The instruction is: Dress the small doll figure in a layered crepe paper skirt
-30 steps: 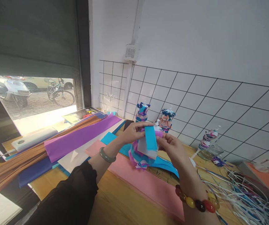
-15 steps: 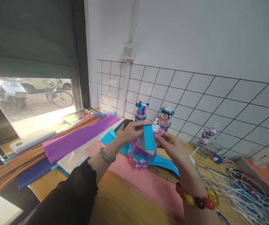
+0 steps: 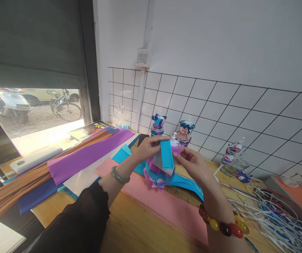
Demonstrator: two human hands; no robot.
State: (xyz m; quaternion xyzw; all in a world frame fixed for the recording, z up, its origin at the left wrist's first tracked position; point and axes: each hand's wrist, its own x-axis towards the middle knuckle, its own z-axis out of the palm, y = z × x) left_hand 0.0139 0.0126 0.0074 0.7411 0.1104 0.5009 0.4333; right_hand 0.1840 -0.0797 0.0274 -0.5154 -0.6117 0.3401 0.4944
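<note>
A folded blue paper strip [image 3: 167, 156] hangs at a tilt in front of a white-topped figure. My left hand [image 3: 152, 147] is closed on the strip's upper left side, its index finger lying along the top edge. My right hand [image 3: 190, 158] pinches a piece of purple paper [image 3: 176, 149] just right of the strip. Below both hands spreads the figure's layered skirt [image 3: 156, 175] in blue, pink and purple. The figure's white beaded top [image 3: 174, 137] shows between my hands; its middle is hidden by the paper.
Two dressed figures [image 3: 158, 123] [image 3: 185, 133] stand behind, near the wire grid. A long pink sheet [image 3: 156, 200] crosses the table. Purple paper [image 3: 87, 153] and brown paper [image 3: 35, 179] lie left. A glass bowl [image 3: 234, 167] and tangled strips [image 3: 277, 218] sit right.
Both hands keep nearly the same position. The purple paper in my right hand shows slightly more beside the blue strip. The view has shifted a little.
</note>
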